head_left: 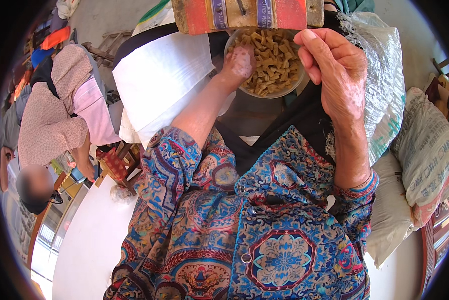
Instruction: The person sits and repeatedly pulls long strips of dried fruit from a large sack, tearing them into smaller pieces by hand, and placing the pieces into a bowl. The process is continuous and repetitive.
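Observation:
My left hand [238, 65] reaches into a round bowl [297, 80] of short, yellowish-brown pieces [272, 62]; its fingers are hidden at the left side of the bowl, under the board's edge. My right hand [323, 65] is raised at the bowl's right rim, just below a worn wooden board [299, 12] with red paint and purple label strips. Its thumb and forefinger are pinched and the other fingers curled; whether anything small is between them I cannot make out. A white cloth [157, 75] lies on my left leg, and a woven sack [379, 100] is beside my right hand.
Another person [52, 120] in a beige patterned top sits to my left by wooden furniture [122, 165] and a white surface [84, 235]. Filled sacks [424, 150] are piled on my right. Wooden frames [109, 47] stand on the floor at the upper left.

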`<state>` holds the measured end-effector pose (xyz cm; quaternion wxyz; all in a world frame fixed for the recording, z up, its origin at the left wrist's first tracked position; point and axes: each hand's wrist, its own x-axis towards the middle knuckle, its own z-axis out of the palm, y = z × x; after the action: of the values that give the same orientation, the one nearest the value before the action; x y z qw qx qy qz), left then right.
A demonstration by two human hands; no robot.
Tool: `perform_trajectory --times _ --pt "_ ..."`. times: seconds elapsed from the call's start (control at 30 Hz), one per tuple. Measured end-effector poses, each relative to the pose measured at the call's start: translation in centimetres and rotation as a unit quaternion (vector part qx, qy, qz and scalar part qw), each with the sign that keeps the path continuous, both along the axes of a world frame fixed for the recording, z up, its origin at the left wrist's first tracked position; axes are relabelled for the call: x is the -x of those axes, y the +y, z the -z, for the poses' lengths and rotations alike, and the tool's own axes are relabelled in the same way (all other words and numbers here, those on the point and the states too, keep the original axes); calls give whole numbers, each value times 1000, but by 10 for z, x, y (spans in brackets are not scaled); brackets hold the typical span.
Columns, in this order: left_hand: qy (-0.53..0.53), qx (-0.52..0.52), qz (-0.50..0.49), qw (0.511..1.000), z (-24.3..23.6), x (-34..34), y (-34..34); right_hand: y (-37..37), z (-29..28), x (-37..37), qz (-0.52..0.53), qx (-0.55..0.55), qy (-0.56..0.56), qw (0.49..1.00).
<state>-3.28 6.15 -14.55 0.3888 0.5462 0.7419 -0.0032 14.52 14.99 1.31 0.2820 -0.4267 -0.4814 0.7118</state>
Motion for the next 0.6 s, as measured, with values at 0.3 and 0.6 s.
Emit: perform_trajectory --times 0.3,0.6 --pt "49 -93 57 993 58 -17 -35 -1 0 1 -1 7 2 1000" --pt "-501 112 -291 807 -74 -22 10 0 2 2 -3 11 4 1000"
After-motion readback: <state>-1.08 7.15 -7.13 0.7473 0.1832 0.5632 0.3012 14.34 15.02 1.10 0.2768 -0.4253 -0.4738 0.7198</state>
